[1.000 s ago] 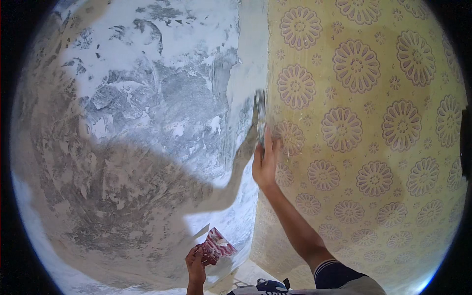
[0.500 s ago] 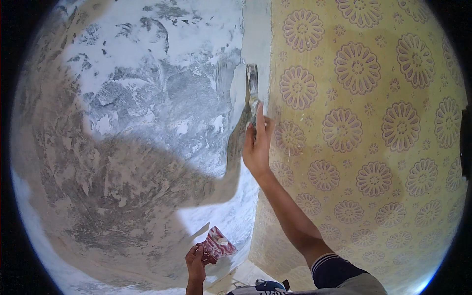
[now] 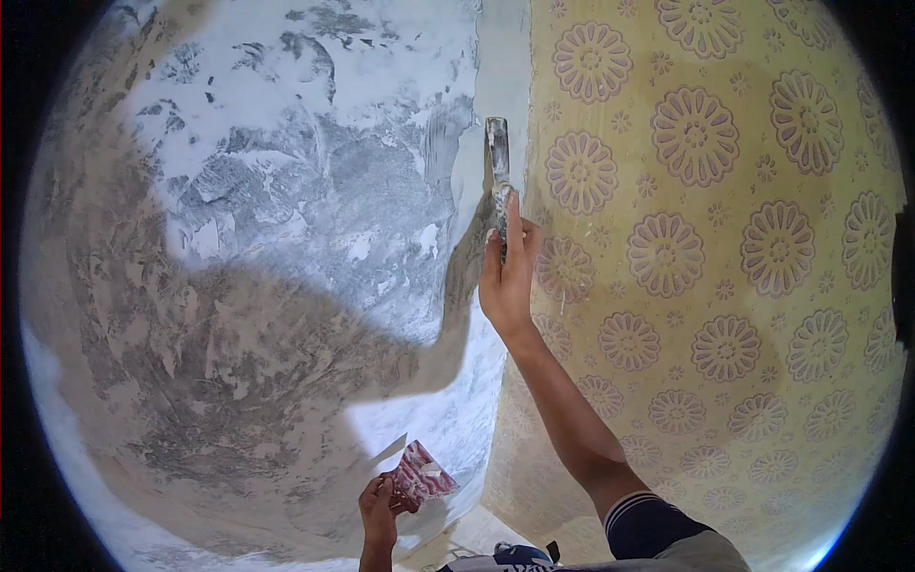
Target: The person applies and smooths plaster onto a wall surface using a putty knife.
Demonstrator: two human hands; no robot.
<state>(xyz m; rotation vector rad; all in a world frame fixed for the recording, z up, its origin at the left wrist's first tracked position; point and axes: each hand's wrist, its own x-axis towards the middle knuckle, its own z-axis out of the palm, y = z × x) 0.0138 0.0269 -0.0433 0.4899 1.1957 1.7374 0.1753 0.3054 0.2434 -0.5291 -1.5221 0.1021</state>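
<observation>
My right hand is closed around the handle of a putty knife, the forefinger stretched along it toward the blade. The blade points upward and lies at the strip of smooth grey putty in the corner between two walls. Whether its edge presses on the putty I cannot tell. Low in the view, my left hand grips a small flat red board by its left side. White putty is smeared across the board, with a pale lump near its right part.
On the left stands a wall with patchy white and grey plaster, darkened below by a shadow. The right wall carries yellow wallpaper with purplish flower rings. A pale surface shows at the bottom near my clothing.
My right hand and the putty knife have shifted slightly up and to the right along the corner strip. The left hand and the red board have stayed nearly in place.
</observation>
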